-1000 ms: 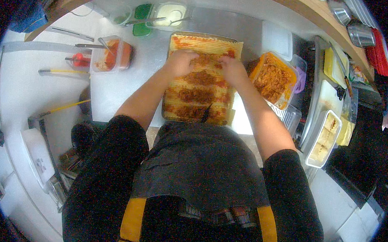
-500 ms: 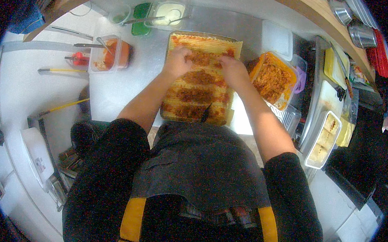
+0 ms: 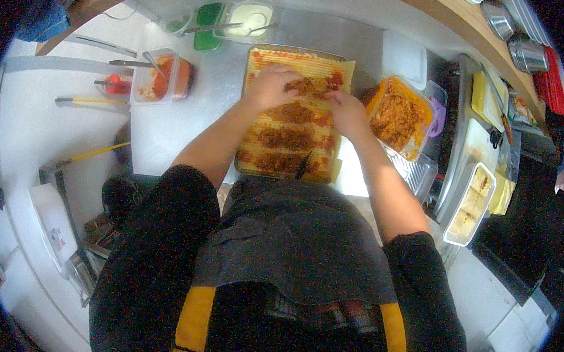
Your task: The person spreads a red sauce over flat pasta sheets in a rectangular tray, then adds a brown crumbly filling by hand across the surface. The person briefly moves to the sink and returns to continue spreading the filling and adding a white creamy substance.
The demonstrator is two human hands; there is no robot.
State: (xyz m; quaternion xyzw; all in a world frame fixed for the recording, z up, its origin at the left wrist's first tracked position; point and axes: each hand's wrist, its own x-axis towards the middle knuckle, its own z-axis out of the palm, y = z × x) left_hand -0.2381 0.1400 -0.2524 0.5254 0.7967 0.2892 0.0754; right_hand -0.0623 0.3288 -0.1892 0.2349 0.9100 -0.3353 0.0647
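Ridged yellow pasta sheets [image 3: 254, 123] lie in a shallow rectangular tray in front of me, with red sauce smeared across them. Several rows of brown-orange minced filling [image 3: 291, 112] run crosswise on the pasta. Over the far row, my left hand [image 3: 270, 89] rests at its left end, thumb and bent fingers apart, with nothing visible in them. At that row's right end, my right hand [image 3: 350, 113] has its fingertips drawn together; whatever may be between them is hidden. A dark, narrow shape [image 3: 303, 166] lies across the nearest row.
Right of the tray stands an orange-stained tub of minced filling [image 3: 400, 115]. A tub of red sauce [image 3: 164, 81] with utensils is on the left. Behind sit a container of white cream [image 3: 250, 21] and a green lid [image 3: 209, 27]. A wooden shelf [image 3: 399, 1] overhangs the back.
My left hand has moved right along the far row, over the filling's left end. My right hand has shifted slightly right and nearer me, its fingertips off the filling's middle.
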